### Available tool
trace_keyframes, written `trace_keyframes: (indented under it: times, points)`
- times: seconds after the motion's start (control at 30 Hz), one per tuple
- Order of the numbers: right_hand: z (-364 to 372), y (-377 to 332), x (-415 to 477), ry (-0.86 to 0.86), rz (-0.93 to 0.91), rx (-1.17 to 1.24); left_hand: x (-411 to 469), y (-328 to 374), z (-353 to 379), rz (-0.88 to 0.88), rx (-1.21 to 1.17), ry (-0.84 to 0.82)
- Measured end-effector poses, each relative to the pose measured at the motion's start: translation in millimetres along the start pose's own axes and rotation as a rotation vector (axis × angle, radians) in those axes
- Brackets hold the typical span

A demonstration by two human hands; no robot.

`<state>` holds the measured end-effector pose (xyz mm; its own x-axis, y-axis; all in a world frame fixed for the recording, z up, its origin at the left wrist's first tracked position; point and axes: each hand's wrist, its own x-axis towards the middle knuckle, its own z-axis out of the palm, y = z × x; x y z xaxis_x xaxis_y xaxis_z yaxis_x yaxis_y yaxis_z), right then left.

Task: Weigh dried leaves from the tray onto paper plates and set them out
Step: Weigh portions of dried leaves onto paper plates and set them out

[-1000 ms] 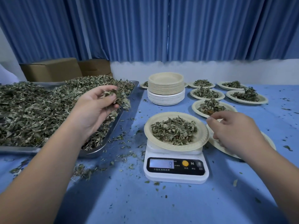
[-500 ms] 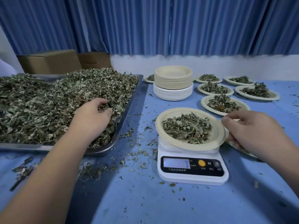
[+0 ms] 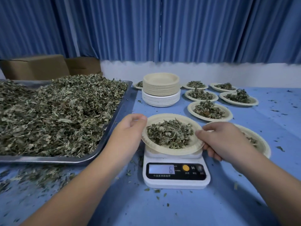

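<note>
A paper plate [image 3: 162,117] heaped with dried leaves [image 3: 170,134] sits over the white scale [image 3: 176,181] near the middle of the blue table [image 3: 162,209], and the scale's display shows a 6. The left hand [image 3: 130,128] holds the plate's left rim, with the thumb against the edge and the other fingers curled in below it, mostly hidden. The right hand [image 3: 223,139] pinches the right rim, with the thumb on top and the fingers curled under the edge. To the left lies the metal tray [image 3: 48,159], piled high with loose leaves [image 3: 57,115], and crumbs are scattered on the table around it. Just right of the scale, partly behind the right hand, lies another filled plate [image 3: 260,141]. More filled plates [image 3: 210,110] are set out farther back on the right. A stack of empty plates [image 3: 161,90] stands beyond the scale. Cardboard boxes [image 3: 35,67] sit behind the tray, in front of a blue curtain [image 3: 162,30].
</note>
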<state>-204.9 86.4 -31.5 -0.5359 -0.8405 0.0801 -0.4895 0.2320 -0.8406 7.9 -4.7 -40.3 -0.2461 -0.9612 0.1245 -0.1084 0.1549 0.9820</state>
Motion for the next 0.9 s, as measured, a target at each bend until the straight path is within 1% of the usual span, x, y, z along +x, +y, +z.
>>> trace_keyframes:
  times: [0.1,0.23,0.33,0.43,0.53,0.63,0.7,0.77,0.9]
  points:
    - [-2,-1,2,0.003,0.001,0.043,-2,6,0,-0.044,-0.287,0.001]
    - [-10,-4,4,0.026,-0.003,0.12,-1,12,1,0.008,-0.566,-0.038]
    - [-20,-5,7,0.062,0.016,0.201,2,13,6,0.011,-0.703,-0.099]
    - [-34,-2,13,0.142,0.073,0.299,8,13,17,-0.001,-0.752,-0.17]
    - [-50,3,19,0.193,0.125,0.434,23,17,28,-0.008,-0.712,-0.175]
    - [-72,12,28,0.277,0.174,0.5,41,14,29,0.054,-0.594,-0.054]
    - [-93,23,35,0.354,0.183,0.521,51,2,25,0.081,-0.434,0.062]
    - [-114,41,43,0.45,0.199,0.512,56,-14,19,0.081,-0.259,0.132]
    - [-140,76,52,0.588,0.312,0.468,60,-36,9,0.037,-0.1,0.15]
